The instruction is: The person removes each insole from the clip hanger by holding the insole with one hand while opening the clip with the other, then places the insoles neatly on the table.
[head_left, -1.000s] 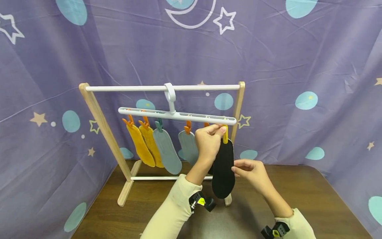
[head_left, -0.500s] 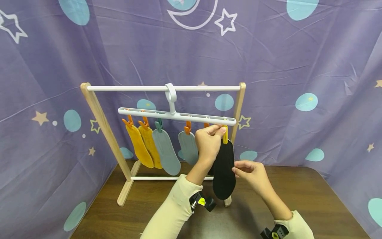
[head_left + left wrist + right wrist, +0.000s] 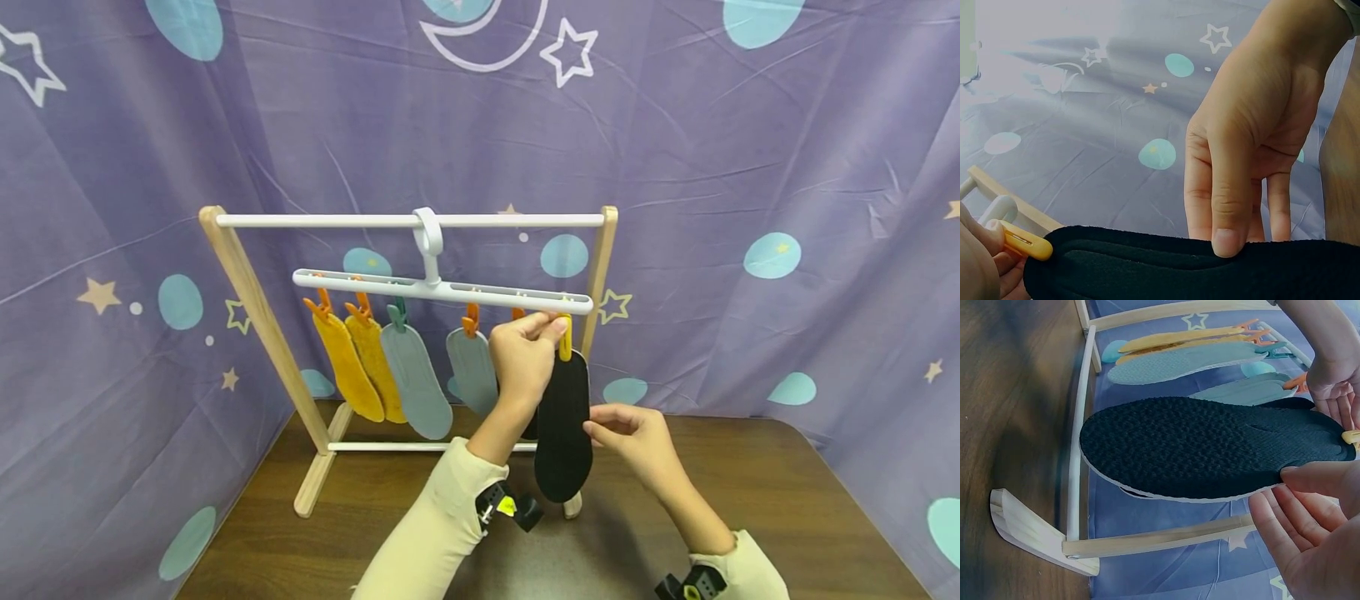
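A black insole hangs by its top end from a yellow clip at the right end of the white hanger. My left hand pinches the yellow clip between thumb and fingers. On the insole's right edge, my right hand pinches it between thumb and fingers; in the right wrist view the thumb lies on the black textured face of the insole. The left wrist view shows the yellow clip at the insole's end. Another black insole is mostly hidden behind the front one and my left hand.
Left along the hanger, yellow insoles and grey insoles hang from orange and green clips. The hanger hooks over the white rail of a wooden rack on the brown table. A purple patterned curtain stands behind.
Both hands keep their grips on the clip and the black insole. The insole's lower end has swung very slightly right, and the hanging yellow and grey insoles have shifted a little left.
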The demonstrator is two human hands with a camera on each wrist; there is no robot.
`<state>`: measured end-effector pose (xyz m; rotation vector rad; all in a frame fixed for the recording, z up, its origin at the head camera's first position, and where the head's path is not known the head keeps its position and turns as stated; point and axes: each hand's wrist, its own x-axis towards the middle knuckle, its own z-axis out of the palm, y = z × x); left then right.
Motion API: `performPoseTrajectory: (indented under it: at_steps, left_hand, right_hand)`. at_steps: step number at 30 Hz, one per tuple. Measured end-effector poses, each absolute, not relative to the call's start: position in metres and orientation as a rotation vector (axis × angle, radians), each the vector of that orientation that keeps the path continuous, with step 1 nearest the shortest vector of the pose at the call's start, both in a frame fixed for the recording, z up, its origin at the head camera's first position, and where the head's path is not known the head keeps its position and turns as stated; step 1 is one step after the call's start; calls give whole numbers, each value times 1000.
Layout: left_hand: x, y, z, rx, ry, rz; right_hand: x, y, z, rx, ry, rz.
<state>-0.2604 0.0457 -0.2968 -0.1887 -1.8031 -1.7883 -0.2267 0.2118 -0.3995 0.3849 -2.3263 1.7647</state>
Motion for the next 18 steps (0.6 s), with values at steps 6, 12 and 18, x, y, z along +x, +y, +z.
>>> performPoseTrajectory:
  at_steps: [6,12,18]
  left_hand:
    - [-259,45,-296,-202,-1799,-1768]
    - [-259,46,-295,-203,-1792,-1777]
    - [-258,46,-296,-185,-1792,-1801]
  right_hand:
    - [-228,213,-401,399,-2315,1783]
    - [-227,213,-401,415,-2302,1799]
    - [-226,214,-403,411,-2309,1773]
